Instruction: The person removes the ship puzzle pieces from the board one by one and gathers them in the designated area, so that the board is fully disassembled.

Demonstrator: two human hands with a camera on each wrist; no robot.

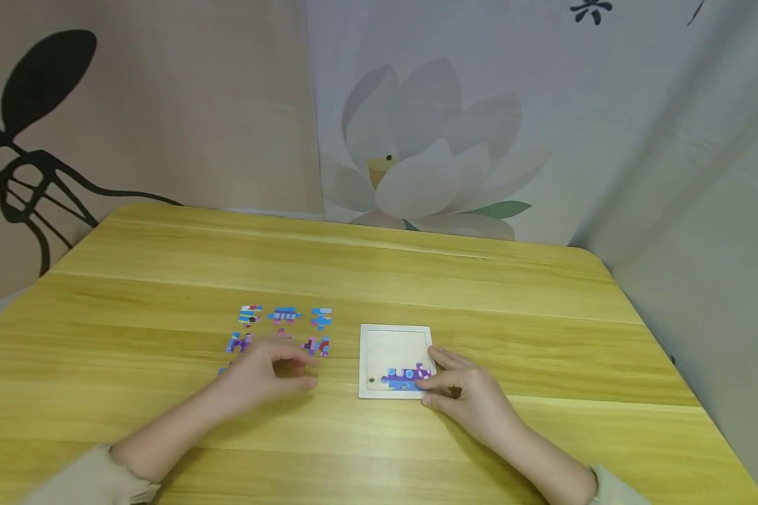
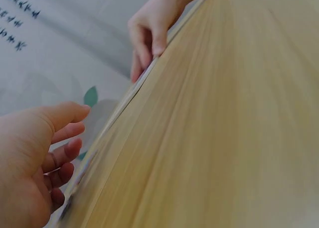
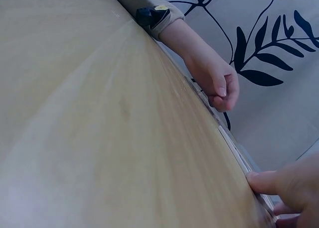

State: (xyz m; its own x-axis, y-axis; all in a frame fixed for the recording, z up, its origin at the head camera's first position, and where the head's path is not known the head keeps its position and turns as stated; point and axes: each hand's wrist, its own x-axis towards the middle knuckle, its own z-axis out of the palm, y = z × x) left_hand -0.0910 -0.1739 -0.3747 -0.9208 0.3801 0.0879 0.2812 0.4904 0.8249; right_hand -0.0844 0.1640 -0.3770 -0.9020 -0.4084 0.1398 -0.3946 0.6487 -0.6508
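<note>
A square wooden puzzle tray (image 1: 394, 340) lies on the table, with joined purple-and-blue jigsaw pieces (image 1: 401, 377) along its lower right part. My right hand (image 1: 474, 400) holds the tray at its right side, thumb by the lower right corner and a finger over the pieces. To the left, my left hand (image 1: 265, 375) is above loose jigsaw pieces (image 1: 284, 315) and covers some of them. Its fingers (image 2: 62, 156) are bent loosely, apart from the thumb, and nothing shows between them in the left wrist view.
The loose pieces lie in rough rows left of the tray, including a blue one (image 1: 321, 318) at the back right of the group. The wooden table (image 1: 480, 294) reaches back to a curtain (image 1: 227, 105) with printed flowers and leaves.
</note>
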